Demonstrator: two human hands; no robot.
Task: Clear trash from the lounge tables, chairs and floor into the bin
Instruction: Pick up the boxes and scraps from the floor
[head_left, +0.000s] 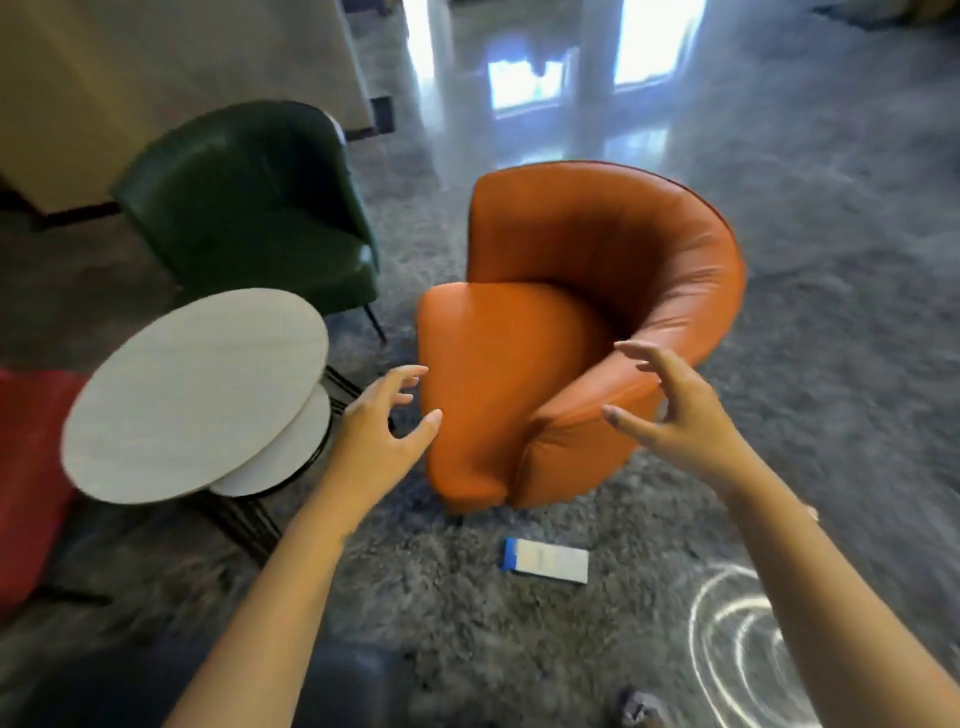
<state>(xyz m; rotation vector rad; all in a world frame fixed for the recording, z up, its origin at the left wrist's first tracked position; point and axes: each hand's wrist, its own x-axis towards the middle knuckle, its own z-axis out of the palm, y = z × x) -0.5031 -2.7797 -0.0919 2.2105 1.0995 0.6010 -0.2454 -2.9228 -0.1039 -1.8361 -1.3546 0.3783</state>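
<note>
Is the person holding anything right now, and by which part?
Nothing is held. The left hand and right hand are empty and open beside the orange chair; the small box lies untouched on the rug.

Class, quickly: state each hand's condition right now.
Left hand: open, fingers spread, holding nothing.
Right hand: open, fingers loosely curled, holding nothing.
</note>
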